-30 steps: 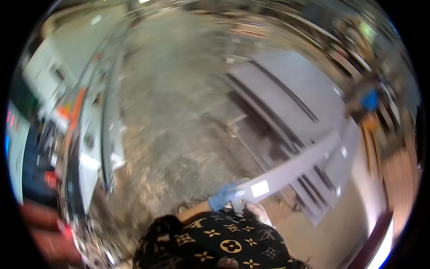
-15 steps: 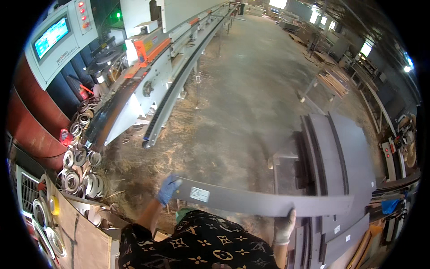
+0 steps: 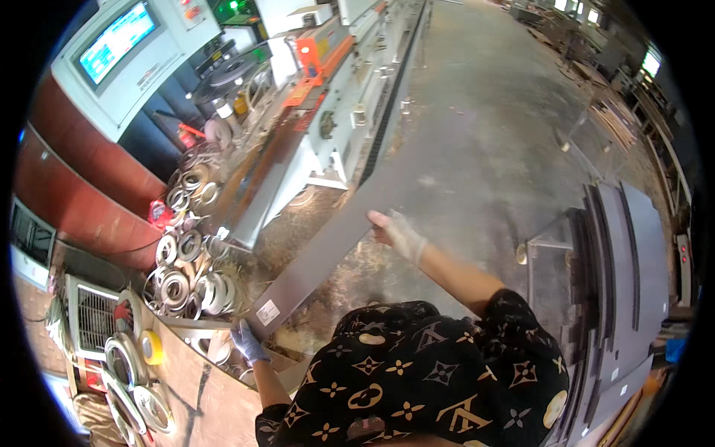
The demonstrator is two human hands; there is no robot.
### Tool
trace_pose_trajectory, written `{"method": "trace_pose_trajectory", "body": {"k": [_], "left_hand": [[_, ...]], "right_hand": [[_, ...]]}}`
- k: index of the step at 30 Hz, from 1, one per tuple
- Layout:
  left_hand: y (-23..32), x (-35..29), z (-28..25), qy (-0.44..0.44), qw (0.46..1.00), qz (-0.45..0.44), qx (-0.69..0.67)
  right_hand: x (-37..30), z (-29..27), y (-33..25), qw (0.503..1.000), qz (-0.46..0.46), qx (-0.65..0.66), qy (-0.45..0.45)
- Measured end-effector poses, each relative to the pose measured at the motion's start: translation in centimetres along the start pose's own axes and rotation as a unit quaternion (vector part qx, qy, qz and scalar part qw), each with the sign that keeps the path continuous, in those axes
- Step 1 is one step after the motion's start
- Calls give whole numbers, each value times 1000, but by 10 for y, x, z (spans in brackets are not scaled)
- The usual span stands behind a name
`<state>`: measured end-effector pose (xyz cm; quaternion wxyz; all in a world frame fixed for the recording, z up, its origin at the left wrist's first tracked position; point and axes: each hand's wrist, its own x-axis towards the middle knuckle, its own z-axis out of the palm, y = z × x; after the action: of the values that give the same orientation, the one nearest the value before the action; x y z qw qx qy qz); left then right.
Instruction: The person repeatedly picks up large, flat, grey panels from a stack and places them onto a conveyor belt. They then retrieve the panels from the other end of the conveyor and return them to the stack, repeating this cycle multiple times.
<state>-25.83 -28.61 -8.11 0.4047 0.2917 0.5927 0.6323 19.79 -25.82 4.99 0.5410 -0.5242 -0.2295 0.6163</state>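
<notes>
A long, narrow grey-brown board (image 3: 328, 249) is held in both hands, slanting from near left to far right. My left hand (image 3: 249, 343), in a bluish glove, grips its near end beside a white label (image 3: 267, 313). Farther along, my right hand (image 3: 398, 235), in a pale glove with bare fingertips, holds the board's right edge, thumb on top. The board's far end is blurred beside the feed rail (image 3: 391, 89) of a long white machine (image 3: 302, 167).
A control panel with a lit screen (image 3: 119, 43) stands at the upper left. Rolls of edging strip (image 3: 175, 290) lie heaped below it, near a plywood sheet (image 3: 182, 372). Stacked grey boards (image 3: 644, 253) stand on the right, and a cart with wood strips (image 3: 614, 123) beyond.
The board has swung from lying crosswise to pointing away toward the machine. My right hand has moved forward and left; my left hand has come lower and left. The view has turned left.
</notes>
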Motion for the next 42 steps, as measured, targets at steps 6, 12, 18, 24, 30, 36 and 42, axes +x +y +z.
{"method": "trace_pose_trajectory", "body": {"k": [6,12,18,24,30,36,42], "left_hand": [[-1,11,-71,181,983,24,32],[20,5,-40,197,979,7,-60],[-29,80,-12,215,973,78,-25],[17,100,72,167,919,256,249],[31,134,73,60,794,372,476],[29,157,80,52,806,347,476],[27,159,89,55,816,339,465]], "right_hand": [[125,114,42,988,117,9,-104],[212,176,64,986,138,-35,-86],[243,209,54,961,-119,-235,-88],[235,237,47,698,-173,-689,-93],[247,245,41,615,-249,-747,-37],[259,243,33,620,-257,-739,-65],[265,239,27,589,-247,-766,-75]]}}
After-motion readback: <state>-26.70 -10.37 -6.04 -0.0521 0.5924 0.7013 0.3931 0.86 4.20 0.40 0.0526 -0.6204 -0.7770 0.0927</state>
